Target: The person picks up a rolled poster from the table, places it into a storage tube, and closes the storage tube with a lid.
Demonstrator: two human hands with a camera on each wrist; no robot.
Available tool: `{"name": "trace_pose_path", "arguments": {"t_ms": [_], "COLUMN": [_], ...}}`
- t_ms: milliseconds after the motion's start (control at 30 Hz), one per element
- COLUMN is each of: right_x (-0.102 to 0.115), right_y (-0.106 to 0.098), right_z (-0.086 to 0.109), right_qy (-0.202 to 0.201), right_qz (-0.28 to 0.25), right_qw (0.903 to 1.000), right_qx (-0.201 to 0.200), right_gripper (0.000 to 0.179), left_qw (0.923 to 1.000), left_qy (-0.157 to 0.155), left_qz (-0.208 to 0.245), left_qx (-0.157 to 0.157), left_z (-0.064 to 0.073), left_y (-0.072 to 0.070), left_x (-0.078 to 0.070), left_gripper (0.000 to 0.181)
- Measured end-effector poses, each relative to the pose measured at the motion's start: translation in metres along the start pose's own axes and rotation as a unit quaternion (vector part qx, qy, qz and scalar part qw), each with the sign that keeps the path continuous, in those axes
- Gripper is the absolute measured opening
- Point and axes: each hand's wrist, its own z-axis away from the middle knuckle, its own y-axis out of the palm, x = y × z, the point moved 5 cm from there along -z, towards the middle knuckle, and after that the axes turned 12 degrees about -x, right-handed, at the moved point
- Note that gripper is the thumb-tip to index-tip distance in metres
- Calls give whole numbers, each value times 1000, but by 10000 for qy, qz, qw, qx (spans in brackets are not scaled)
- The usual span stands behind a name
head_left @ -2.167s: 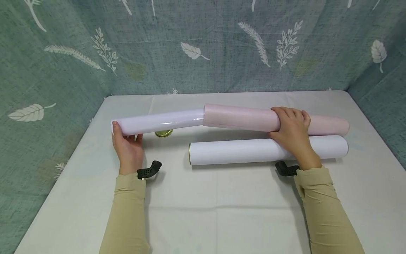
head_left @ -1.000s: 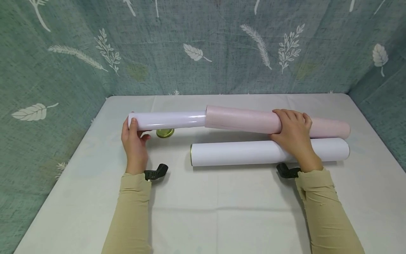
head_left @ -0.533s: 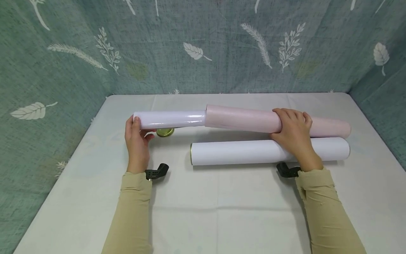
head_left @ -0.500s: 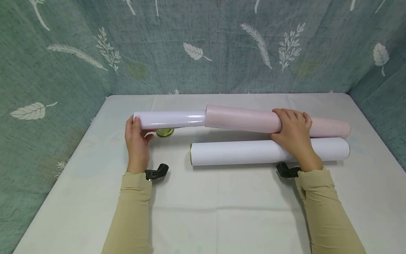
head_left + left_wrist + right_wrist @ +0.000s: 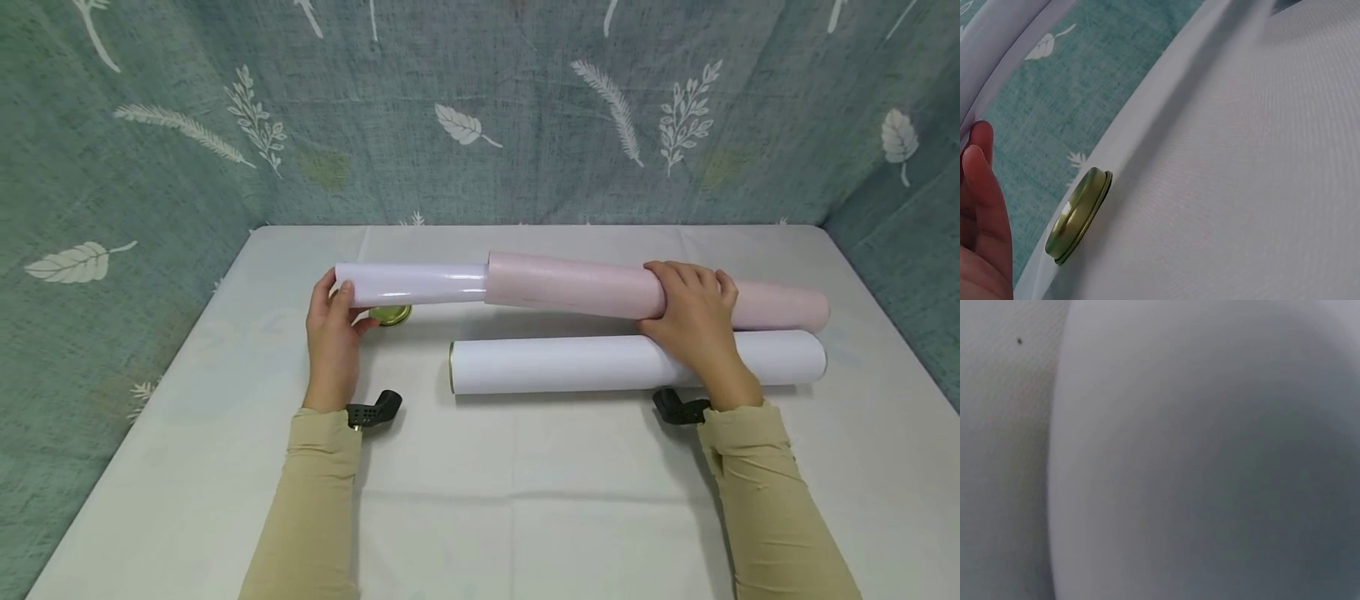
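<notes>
One slip of the left hand point(image 5: 333, 343), pinching the white roll point(image 5: 420, 284) by its outer end left of centre in the frame, could knock the gold lid point(image 5: 392, 316). From where I stand, the roll enters the pink tube point(image 5: 573, 286) mid-frame, and a skewed angle there might crumple it. Right of centre, the right hand point(image 5: 696, 321) grips that tube; slackening could let it slip against the white tube point(image 5: 555, 365).
</notes>
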Motion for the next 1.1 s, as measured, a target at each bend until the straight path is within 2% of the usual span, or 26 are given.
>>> {"name": "trace_pose_path", "arguments": {"t_ms": [233,400,600,833,1100], "right_x": [1,2,1,1,0], "right_y": [1,1,0,0,-1], "right_z": [0,0,-1,0,-1], "right_qy": [-88,-110,-80,-98,-90], "right_qz": [-29,-39,-54,-3,25], "right_qw": [9999,9999,9999,9999,9999], "right_qx": [-60,-56,-50,-38,-76], "right_gripper": [66,66,65,65,65], "left_qw": [9982,9979,9971,9972,9940], "left_qy": [-84,-113,-150,-150,-146], "left_qz": [588,636,519,387,-437], "left_qx": [-20,109,538,623,996], "left_z": [-9,-9,-5,-2,10], "left_y": [-3,-1,12,18,31], "left_x": [10,12,11,12,4], "left_gripper": [30,31,37,36,44]}}
